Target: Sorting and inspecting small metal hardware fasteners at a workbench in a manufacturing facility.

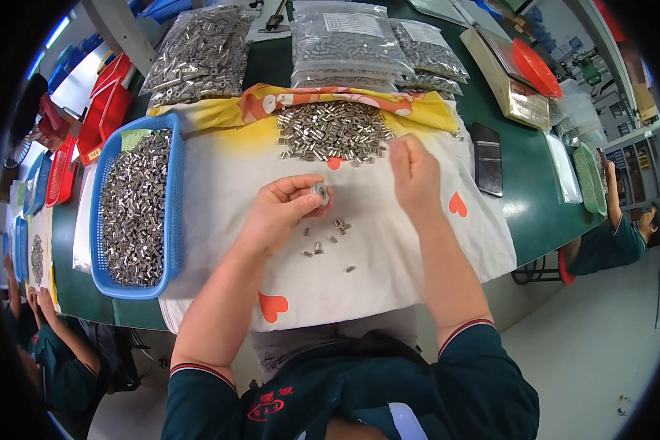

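My left hand (pixel 275 214) is closed around a small round metal piece (pixel 320 192), a ring-like disc with a dark centre and a bit of red at its lower edge. To the right, my right hand (pixel 416 174) is raised beside the pile of small metal cylinders (pixel 334 128). Its fingers are bunched together and slightly blurred; whatever they may hold is hidden. Between my forearms, several loose cylinders (pixel 317 248) lie scattered on the white cloth (pixel 220 169).
A blue plastic basket (pixel 174 213) full of similar cylinders stands at the left. Clear bags of metal parts (pixel 352 44) line the back. On the right are a dark phone-like object (pixel 487 158) and a scale (pixel 510 81) with a red tray. Other people sit at both sides.
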The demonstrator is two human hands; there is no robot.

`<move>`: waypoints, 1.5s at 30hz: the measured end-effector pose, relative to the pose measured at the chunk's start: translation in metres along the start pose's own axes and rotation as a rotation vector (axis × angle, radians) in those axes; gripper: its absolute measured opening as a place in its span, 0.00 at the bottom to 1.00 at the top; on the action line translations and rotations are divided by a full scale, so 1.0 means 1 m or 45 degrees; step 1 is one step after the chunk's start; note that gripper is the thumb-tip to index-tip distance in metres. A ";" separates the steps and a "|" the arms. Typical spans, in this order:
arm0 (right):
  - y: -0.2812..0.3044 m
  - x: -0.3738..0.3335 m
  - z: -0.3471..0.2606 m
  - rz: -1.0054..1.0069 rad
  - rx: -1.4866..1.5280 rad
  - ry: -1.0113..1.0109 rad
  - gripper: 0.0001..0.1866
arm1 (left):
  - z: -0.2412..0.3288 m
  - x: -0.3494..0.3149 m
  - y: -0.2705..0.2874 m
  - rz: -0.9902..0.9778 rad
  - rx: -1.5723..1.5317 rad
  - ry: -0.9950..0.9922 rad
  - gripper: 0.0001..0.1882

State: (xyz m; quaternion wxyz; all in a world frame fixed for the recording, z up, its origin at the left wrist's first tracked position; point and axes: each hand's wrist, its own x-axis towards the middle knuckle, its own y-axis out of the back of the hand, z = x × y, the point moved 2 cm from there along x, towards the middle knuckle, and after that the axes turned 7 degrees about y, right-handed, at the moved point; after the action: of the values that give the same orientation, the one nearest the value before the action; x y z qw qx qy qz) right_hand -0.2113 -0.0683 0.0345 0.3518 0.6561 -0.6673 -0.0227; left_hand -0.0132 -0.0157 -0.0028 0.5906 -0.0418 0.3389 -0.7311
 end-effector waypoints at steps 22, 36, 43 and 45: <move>0.046 0.035 0.016 -0.345 -0.477 -0.062 0.10 | -0.008 0.002 -0.007 0.023 0.545 0.012 0.16; -0.041 0.000 0.002 -0.380 -0.747 0.196 0.02 | -0.002 0.002 0.000 0.094 0.589 -0.052 0.16; -0.026 -0.009 -0.014 -0.489 0.250 -0.219 0.03 | 0.002 0.006 0.000 0.031 0.326 -0.074 0.17; -0.025 -0.011 -0.022 -0.580 0.397 -0.106 0.04 | 0.001 0.006 -0.001 0.014 0.303 -0.061 0.18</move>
State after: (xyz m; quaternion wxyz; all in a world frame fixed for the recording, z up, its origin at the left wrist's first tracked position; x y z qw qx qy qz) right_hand -0.1801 -0.0529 0.0340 0.2048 0.8338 -0.5120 -0.0251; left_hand -0.0152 -0.0211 -0.0036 0.6033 0.0128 0.2358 -0.7618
